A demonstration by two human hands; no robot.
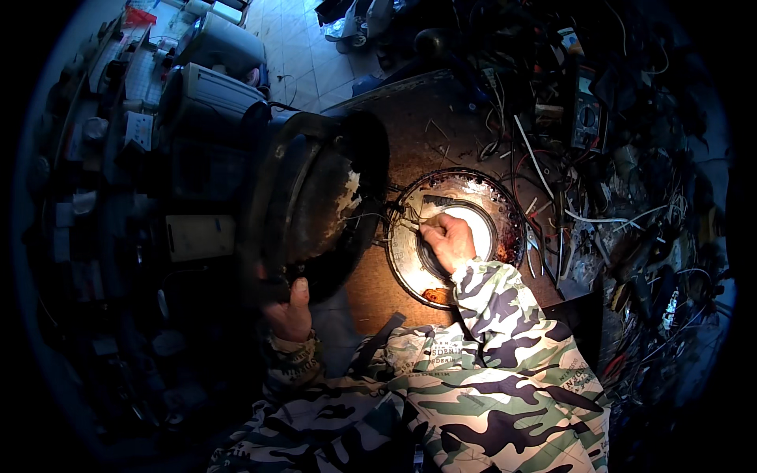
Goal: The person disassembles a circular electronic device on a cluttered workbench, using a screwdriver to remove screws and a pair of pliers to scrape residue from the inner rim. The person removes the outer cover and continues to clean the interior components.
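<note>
A large dark round appliance shell (319,209), with a scorched and flaking inner face, is tipped up on its side at the left. My left hand (290,313) grips its lower rim, thumb showing and the other fingers hidden behind it. To its right, a stained round metal appliance half (406,272) with a bright ring-shaped middle lies on the table. Thin wires (402,217) bunch at the edge between the two halves. Over the metal half, my right hand (453,244) is closed in a pinch at the wire ends.
A brown wooden table (414,150) bears both halves. Pliers (534,251) lie right of the metal half, near a white cable (536,158). A multimeter (585,114) sits farther right among tangled wires. Cluttered shelves (102,142) stand at the left.
</note>
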